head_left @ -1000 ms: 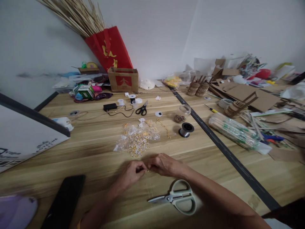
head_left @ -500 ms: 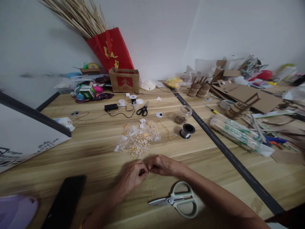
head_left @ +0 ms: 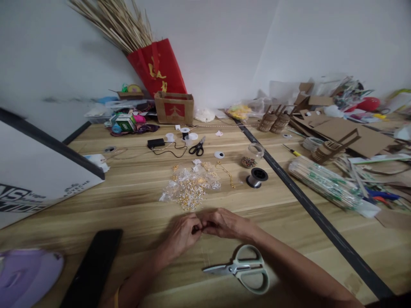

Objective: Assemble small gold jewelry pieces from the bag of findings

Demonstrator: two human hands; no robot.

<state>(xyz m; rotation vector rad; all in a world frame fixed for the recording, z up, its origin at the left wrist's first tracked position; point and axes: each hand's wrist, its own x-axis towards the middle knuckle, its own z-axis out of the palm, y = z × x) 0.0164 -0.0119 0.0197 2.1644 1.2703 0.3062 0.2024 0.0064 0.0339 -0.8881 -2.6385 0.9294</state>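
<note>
Pinched closed, with left hand point(head_left: 182, 234) against right hand point(head_left: 221, 223), holding what, cannot tell, and liable to snag fine translucent thread point(head_left: 204, 256) just below the grip on pale-green-handled steel scissors point(head_left: 233, 268) farther below if pulling back carelessly.

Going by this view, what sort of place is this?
Probably a craft workspace: a pile of small gold and silver pieces, a black spool and pale-handled scissors on a wooden table.
</note>
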